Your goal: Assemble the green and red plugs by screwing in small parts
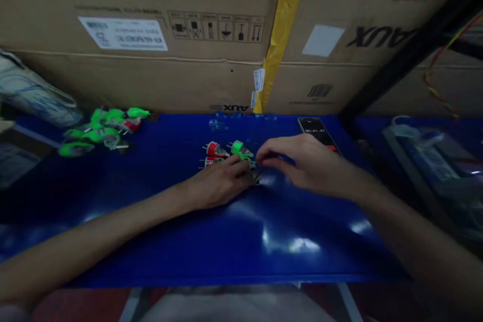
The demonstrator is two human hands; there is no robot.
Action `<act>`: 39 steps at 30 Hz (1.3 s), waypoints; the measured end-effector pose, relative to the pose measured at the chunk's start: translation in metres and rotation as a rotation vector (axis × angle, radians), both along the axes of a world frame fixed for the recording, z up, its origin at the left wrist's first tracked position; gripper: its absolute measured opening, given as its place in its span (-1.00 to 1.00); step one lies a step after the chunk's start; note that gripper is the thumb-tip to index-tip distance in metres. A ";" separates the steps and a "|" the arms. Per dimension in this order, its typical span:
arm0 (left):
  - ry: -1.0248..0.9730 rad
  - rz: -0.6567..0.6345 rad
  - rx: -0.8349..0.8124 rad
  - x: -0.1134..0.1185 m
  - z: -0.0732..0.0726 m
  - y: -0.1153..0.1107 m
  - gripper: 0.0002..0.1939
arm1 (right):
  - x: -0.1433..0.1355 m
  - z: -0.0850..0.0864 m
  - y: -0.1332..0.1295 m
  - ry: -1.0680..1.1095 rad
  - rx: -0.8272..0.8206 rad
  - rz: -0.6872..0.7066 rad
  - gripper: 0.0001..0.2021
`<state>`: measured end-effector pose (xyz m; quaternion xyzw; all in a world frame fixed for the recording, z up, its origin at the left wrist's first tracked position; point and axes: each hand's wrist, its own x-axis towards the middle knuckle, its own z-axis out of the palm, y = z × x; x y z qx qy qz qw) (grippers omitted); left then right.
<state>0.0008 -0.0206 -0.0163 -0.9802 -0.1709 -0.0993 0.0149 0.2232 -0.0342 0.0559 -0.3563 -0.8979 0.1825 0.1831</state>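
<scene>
A small group of electrical plugs with metal pins lies in the middle of the blue table [166, 241]. A red plug [217, 149] and a green plug [242, 149] show at the back of the group. Below them, a second red plug [211, 161] is partly covered by my left hand [219, 183]. The fingers of that hand are closed over a second green plug [247, 162], which they mostly hide. My right hand [302, 161] hovers just to the right, thumb and forefinger pinched close to the plug's end. Whatever is between those fingertips is too small to make out.
A pile of green and red plugs [101, 128] lies at the left. Small clear bluish pieces [222, 121] sit at the back. A phone [317, 131] showing a timer lies behind my right hand. Large cardboard boxes [151, 80] stand along the back edge.
</scene>
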 end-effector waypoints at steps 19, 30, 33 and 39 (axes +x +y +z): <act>-0.027 -0.028 -0.033 -0.001 -0.002 0.002 -0.73 | 0.000 -0.005 -0.001 0.090 -0.070 0.067 -0.82; -0.051 -0.017 -0.017 -0.002 -0.003 0.002 -0.74 | 0.000 -0.013 -0.002 0.103 0.002 -0.064 -0.86; -0.066 -0.023 -0.020 -0.002 -0.005 0.002 -0.73 | 0.003 -0.010 -0.002 0.099 -0.071 0.089 -0.82; -0.060 -0.022 -0.024 -0.001 -0.003 0.002 -0.73 | -0.002 -0.013 -0.004 0.103 0.042 -0.179 -0.96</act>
